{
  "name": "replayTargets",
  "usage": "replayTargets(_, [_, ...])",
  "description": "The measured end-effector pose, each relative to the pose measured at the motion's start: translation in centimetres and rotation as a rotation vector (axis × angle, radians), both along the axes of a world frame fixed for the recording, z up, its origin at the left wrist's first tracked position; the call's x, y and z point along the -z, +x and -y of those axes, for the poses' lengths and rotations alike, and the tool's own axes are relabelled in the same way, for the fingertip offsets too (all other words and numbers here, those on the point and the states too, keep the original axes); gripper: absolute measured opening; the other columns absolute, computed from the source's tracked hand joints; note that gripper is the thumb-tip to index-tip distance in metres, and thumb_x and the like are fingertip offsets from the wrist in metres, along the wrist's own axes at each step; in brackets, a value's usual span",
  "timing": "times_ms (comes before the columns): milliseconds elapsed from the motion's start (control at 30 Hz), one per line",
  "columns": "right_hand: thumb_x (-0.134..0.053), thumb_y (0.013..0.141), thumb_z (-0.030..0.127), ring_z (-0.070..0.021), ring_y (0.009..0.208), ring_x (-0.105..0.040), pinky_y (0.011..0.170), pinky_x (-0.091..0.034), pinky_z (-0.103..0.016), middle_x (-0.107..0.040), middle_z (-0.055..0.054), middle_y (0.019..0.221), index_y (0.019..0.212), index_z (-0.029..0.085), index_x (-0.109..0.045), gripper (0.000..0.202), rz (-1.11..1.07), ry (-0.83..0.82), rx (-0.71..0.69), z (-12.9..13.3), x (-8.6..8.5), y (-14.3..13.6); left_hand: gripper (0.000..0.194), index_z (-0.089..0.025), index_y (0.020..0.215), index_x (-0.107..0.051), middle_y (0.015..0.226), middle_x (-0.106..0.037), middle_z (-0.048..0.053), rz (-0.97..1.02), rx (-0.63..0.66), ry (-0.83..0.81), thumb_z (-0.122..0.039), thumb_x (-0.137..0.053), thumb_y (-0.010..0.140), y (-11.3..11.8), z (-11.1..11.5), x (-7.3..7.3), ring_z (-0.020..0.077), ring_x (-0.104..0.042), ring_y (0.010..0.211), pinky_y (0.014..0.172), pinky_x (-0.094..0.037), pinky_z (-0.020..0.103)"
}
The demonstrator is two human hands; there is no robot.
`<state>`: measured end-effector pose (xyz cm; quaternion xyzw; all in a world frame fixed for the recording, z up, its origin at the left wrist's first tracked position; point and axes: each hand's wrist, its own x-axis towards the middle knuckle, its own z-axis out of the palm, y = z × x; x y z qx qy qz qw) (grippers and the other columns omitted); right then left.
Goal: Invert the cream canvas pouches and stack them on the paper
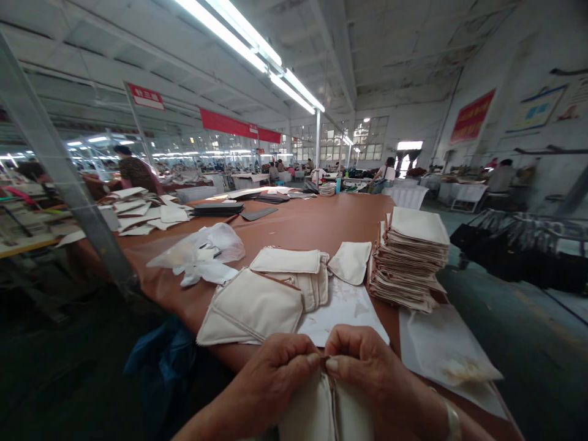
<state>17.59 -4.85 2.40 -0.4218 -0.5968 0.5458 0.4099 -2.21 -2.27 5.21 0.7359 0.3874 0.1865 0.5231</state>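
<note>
Held item, one: cream sewn piece (305, 407), in front of you at the tabletop's near edge. Two pale, smooth panels meet along a raised, dark-lined join; a small brown patch shows at the pinched top; the lower end runs out of view.
Your left hand (287, 367): closed, thumb and forefinger pinching the top of that piece. Your right hand (365, 367): likewise closed on it, fingertips almost meeting the left's; pale band (452, 421) at the wrist.
Tabletop (331, 214): brown-covered. Toward your near edge, a white sheet (353, 312), with overlapping cream pieces (252, 303) partly on it, their borders stitched. By the right edge, a tall stack (408, 263) of cream pieces with brown showing between layers; near the right corner, a translucent bag (441, 343). Toward the left edge, a crumpled clear plastic bag (209, 242)
</note>
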Motion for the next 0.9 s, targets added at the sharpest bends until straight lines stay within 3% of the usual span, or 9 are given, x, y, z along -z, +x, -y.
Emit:
replayTargets(100, [-0.065, 0.076, 0.033, -0.0098, 0.058, -0.038, 0.054, -0.028, -0.023, -0.054, 0.001, 0.064, 0.074, 0.013, -0.057, 0.022, -0.014, 0.012, 0.004, 0.1, 0.1, 0.1, 0.033, -0.014, 0.077, -0.060, 0.066, -0.041, -0.004, 0.059, 0.039, -0.102, -0.041, -0.049, 0.091, -0.3, -0.5, 0.4, 0.0099, -0.032, 0.060, 0.052, -0.022, 0.024])
replayTargets(233, [-0.065, 0.075, 0.032, -0.0101, 0.057, -0.040, 0.053, -0.030, -0.023, -0.057, 0.000, 0.064, 0.074, 0.012, -0.059, 0.021, 0.004, 0.055, 0.042, 0.2, 0.0, -0.1, 0.039, -0.011, 0.078, -0.062, 0.063, -0.039, -0.004, 0.053, 0.035, -0.102, -0.049, -0.059, 0.084, 0.1, -0.7, 0.7, 0.0094, -0.028, 0.058, 0.050, -0.019, 0.024])
replayTargets(367, [-0.064, 0.075, 0.027, -0.0114, 0.058, -0.045, 0.053, -0.034, -0.023, -0.060, -0.002, 0.065, 0.074, 0.011, -0.063, 0.016, 0.094, 0.115, 0.094, 0.3, 0.2, -0.2, 0.026, -0.011, 0.079, -0.063, 0.063, -0.042, -0.004, -0.012, 0.008, -0.106, -0.037, -0.059, 0.081, 0.7, -0.4, 1.0, 0.0095, -0.029, 0.057, 0.049, -0.018, 0.024])
replayTargets(467, [-0.062, 0.078, 0.018, -0.0134, 0.063, -0.054, 0.059, -0.040, -0.024, -0.063, -0.003, 0.069, 0.077, 0.013, -0.067, 0.007, 0.173, 0.298, 0.116, 0.7, 0.5, -0.2, 0.015, -0.013, 0.074, -0.060, 0.062, -0.041, -0.004, -0.007, 0.004, -0.106, -0.026, -0.054, 0.078, 0.8, 0.0, 1.0, 0.0095, -0.029, 0.057, 0.050, -0.019, 0.024])
replayTargets(567, [-0.057, 0.084, 0.014, -0.0127, 0.066, -0.055, 0.062, -0.041, -0.023, -0.060, -0.002, 0.072, 0.083, 0.015, -0.067, 0.010, 0.188, 0.582, 0.059, 1.2, 0.9, 0.1, 0.013, -0.012, 0.073, -0.062, 0.061, -0.040, -0.004, 0.050, 0.012, -0.123, -0.023, -0.053, 0.075, 0.6, 0.3, 1.0, 0.0095, -0.028, 0.057, 0.051, -0.019, 0.024])
replayTargets(667, [-0.053, 0.089, 0.012, -0.0112, 0.063, -0.050, 0.058, -0.038, -0.022, -0.055, -0.001, 0.075, 0.095, 0.017, -0.066, 0.015, 0.235, 0.796, -0.027, 1.4, 1.1, 0.6, 0.014, -0.011, 0.071, -0.062, 0.057, -0.041, -0.004, 0.169, -0.024, -0.334, -0.024, -0.058, 0.067, 0.3, 0.6, 1.2, 0.0083, -0.026, 0.052, 0.049, -0.017, 0.024])
replayTargets(767, [-0.051, 0.090, 0.011, -0.0113, 0.063, -0.049, 0.056, -0.036, -0.022, -0.054, -0.001, 0.078, 0.100, 0.018, -0.063, 0.017, 0.341, 0.937, -0.054, 1.3, 1.4, 0.9, 0.016, -0.011, 0.070, -0.062, 0.060, -0.048, -0.001, 0.377, -0.088, -0.530, -0.027, -0.063, 0.067, 0.3, 0.9, 1.7, 0.0087, -0.035, 0.051, 0.049, -0.024, 0.022])
replayTargets(900, [-0.046, 0.093, 0.011, -0.0129, 0.063, -0.044, 0.055, -0.034, -0.025, -0.053, 0.000, 0.075, 0.099, 0.019, -0.060, 0.017, 0.514, 1.074, -0.052, 1.4, 2.0, 1.1, 0.034, -0.013, 0.068, -0.058, 0.059, -0.048, -0.002, 0.448, -0.079, -0.621, -0.041, -0.076, 0.073, 0.3, 1.0, 2.6, 0.0076, -0.037, 0.049, 0.049, -0.026, 0.021])
